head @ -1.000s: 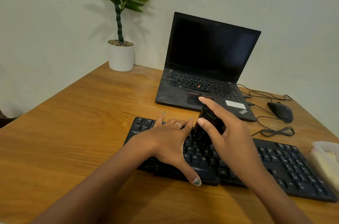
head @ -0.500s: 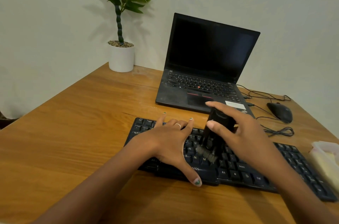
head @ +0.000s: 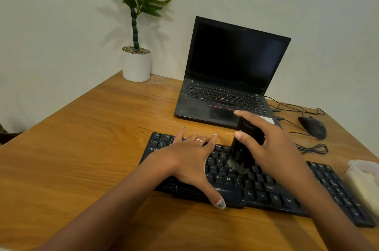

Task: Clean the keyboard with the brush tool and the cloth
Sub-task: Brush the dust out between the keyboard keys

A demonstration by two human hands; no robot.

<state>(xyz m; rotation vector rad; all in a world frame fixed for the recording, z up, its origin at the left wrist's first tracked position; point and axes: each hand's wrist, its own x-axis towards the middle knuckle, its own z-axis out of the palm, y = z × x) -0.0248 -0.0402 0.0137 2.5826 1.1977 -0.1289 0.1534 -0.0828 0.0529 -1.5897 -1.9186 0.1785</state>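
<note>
A black keyboard (head: 272, 191) lies across the wooden desk in front of me. My left hand (head: 188, 160) rests flat on its left half, fingers spread, thumb over the front edge. My right hand (head: 272, 148) grips a black brush tool (head: 245, 148) held upright, its bristles touching the keys near the middle of the keyboard. A pale yellow cloth (head: 364, 181) lies at the right edge of the view, partly cut off.
An open black laptop (head: 227, 78) stands behind the keyboard. A black mouse (head: 312, 126) and loose cables (head: 311, 148) lie to the right. A potted plant in a white pot (head: 136, 66) stands at the back left corner. The wooden desk (head: 82, 148) spreads to the left.
My right hand has carried the brush to the right along the keys, away from my left hand. My left hand has stayed in place.
</note>
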